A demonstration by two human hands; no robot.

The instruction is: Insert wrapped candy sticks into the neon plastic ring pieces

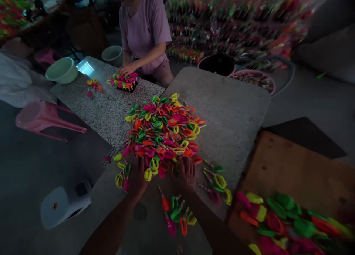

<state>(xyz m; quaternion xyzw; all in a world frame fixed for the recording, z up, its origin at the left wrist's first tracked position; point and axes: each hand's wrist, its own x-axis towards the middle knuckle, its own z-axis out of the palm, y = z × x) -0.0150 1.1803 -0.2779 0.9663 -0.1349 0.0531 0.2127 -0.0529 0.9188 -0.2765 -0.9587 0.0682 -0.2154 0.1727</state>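
With the loose heap of neon loop-ended sticks (172, 121) as the clock's centre and twelve pointing away from the wearer, the left hand (139, 178) is at seven o'clock and the right hand (186, 173) at five, both at the heap's near edge on the grey table (230, 99). The fingers run in among the sticks, so I cannot tell whether either hand is clamped on any or merely resting against them. The bulk lies together but jumbled, colours mixed and pointing every way; by that measure, the work here looks barely sorted. Strays lie apart from it: a few at eight (121, 165), a few at four (220, 181) and a cluster at six (175, 215), between the forearms. Farther out at four, a wooden board (280, 158) bears another unordered pile (303, 228). Toward eleven, a co-worker's hand (128, 69) touches sticks packed closely in a black holder (133, 87), seemingly further along, with a small loose group (95, 85) at ten.
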